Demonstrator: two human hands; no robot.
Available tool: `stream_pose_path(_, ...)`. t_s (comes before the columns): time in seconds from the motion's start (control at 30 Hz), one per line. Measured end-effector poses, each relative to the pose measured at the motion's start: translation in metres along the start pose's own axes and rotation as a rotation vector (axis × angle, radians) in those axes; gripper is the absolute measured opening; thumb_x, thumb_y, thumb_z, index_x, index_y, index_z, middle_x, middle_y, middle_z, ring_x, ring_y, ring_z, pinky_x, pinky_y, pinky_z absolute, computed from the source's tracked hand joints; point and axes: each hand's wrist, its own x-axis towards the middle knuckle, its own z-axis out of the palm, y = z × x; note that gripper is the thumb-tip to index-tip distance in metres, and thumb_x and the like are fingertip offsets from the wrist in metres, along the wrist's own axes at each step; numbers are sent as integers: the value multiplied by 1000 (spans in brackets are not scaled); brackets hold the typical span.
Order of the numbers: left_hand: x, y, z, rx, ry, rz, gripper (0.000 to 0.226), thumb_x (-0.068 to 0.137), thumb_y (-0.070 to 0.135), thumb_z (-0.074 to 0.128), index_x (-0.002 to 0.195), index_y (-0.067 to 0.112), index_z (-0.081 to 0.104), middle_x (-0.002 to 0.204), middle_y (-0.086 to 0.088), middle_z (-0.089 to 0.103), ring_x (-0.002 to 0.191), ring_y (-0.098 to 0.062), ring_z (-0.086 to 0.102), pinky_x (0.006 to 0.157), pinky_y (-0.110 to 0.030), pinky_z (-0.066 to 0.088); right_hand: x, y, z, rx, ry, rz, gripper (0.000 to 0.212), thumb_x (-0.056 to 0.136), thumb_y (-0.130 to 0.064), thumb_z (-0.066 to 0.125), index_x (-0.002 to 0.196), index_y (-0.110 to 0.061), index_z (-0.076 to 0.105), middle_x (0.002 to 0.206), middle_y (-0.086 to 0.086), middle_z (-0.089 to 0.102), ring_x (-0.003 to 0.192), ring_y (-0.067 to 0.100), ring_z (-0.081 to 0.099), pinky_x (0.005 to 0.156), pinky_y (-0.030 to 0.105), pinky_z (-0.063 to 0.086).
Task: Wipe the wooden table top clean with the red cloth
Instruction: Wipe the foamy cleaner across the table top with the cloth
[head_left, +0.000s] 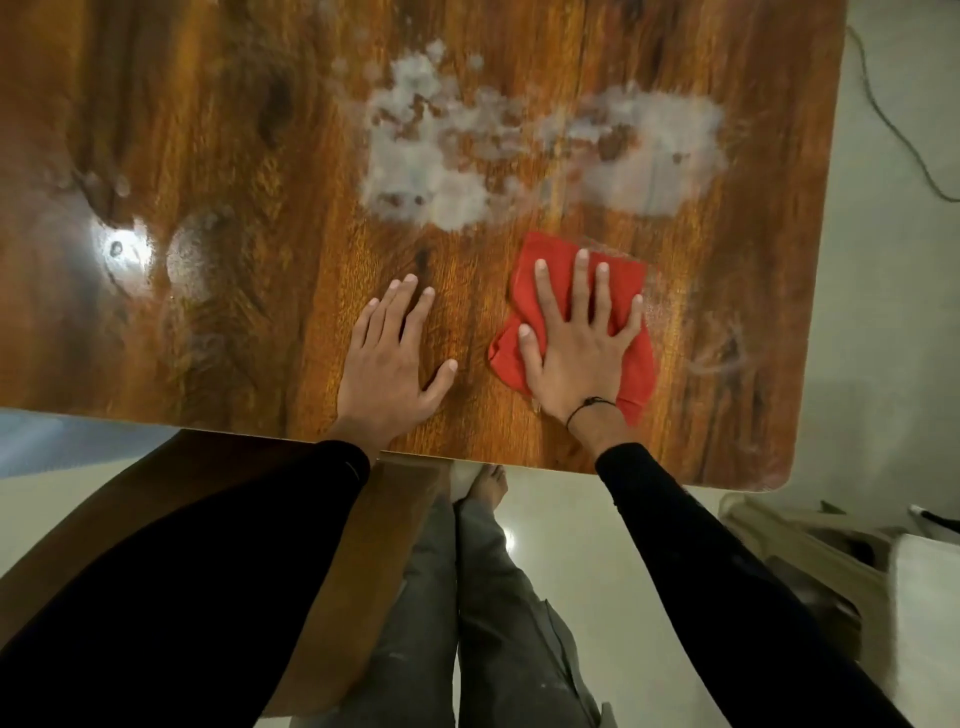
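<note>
Wiping proceeds across the wooden table (218, 130), which fills the upper part of the frame; its largest remaining soil is the whitish foamy patch (519, 150) in the upper centre, with a fainter smear (717, 358) at right of centre and a wet sheen (192, 254) at left. The red cloth (634, 374) lies bunched in the lower centre right, just below the patch, pinned flat by the right hand (576, 343), fingers spread and straight, not clenched. The left hand (389, 358) rests released and flat on bare wood beside it, bracing. Recommended procedure: keep the palm pressure even, push upward into the patch in overlapping passes, and refold the cloth once it appears loaded.
</note>
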Motion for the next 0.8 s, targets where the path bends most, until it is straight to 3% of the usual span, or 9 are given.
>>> stream_pose_path(0.13,1,1,-1,0,-4,2,83,108,56,54,173,11,29,183,-13,21,171,-29,17,140,-48,11,-43,4,6,-30,-37,-272,78,113,-65,32,182,-37,10,191,11,-2,176,37,2,133,78,6)
stream_pose_path(0.3,0,1,2,13,-27,-4,84,108,58,51,173,11,29,182,-14,22,171,-30,17,139,-50,13,-81,79,1,-124,-126,-504,73,114,-66,23,182,-39,14,191,5,3,177,33,8,134,76,8)
stream_pose_path(0.43,1,1,3,12,-21,-2,83,109,59,48,174,12,28,182,-14,22,171,-31,17,139,-51,14,-55,116,-8,-107,-94,-327,73,113,-69,20,181,-44,11,191,2,3,177,29,7,133,75,11)
stream_pose_path(0.6,0,1,3,16,-18,4,83,109,59,47,174,11,27,182,-14,21,171,-30,16,140,-49,11,-8,85,-8,-28,3,75,74,113,-67,28,181,-44,7,191,4,2,176,33,9,132,76,6)
stream_pose_path(0.8,0,16,0,37,-37,28,76,111,54,45,172,10,31,183,-15,20,171,-31,17,139,-43,2,-2,80,-3,17,35,123,72,115,-66,25,181,-43,7,191,7,3,176,36,9,130,80,8)
